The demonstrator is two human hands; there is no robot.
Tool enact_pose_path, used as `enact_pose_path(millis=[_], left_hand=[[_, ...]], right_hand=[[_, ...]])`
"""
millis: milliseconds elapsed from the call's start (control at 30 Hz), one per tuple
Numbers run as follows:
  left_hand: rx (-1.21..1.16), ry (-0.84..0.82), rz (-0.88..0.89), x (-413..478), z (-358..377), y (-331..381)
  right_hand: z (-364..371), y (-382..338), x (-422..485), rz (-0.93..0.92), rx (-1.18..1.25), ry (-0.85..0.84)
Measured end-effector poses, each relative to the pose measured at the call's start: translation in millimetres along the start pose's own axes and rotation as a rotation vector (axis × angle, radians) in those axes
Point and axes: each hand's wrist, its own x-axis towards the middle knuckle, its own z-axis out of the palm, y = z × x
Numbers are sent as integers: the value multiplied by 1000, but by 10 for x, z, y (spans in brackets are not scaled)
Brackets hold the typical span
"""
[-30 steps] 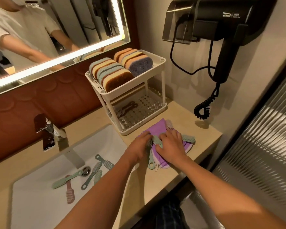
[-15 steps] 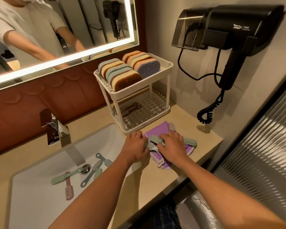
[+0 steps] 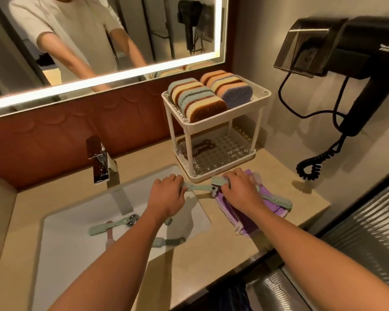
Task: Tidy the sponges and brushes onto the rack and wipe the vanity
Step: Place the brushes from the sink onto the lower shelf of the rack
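Vanity (image 3: 211,254) during tidying. The left hand (image 3: 166,196), half a second ago pressed beside the right over the cloth (image 3: 247,225), has moved out over the sink (image 3: 65,265) corner. Its fingers are curled round the handle end of a green brush (image 3: 200,188). The right hand (image 3: 240,191) stays on the cloth, fingertips curled on the brush's head, so the brush now spans the gap between the hands in front of the rack (image 3: 222,123). A second brush (image 3: 279,200) lies on the cloth beyond the right hand. Sponges (image 3: 202,97) fill the rack's top tier, unchanged, and a dark brush (image 3: 198,147) lies on the lower tier. Three brushes (image 3: 108,226) remain in the sink.
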Motion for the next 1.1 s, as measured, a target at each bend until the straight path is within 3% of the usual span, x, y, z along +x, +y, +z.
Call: enact_pose_path(millis=[200, 500, 833, 1100], left_hand=[[-83, 30, -263, 8, -166, -304], [-88, 63, -446, 181, -157, -669], [-151, 115, -269, 709, 0, -558], [-90, 38, -122, 1122, 290, -377]], right_hand=[[94, -298, 257, -98, -42, 25], [207, -450, 614, -109, -56, 58], [345, -450, 1006, -54, -90, 26], [500, -331, 1205, -5, -148, -20]])
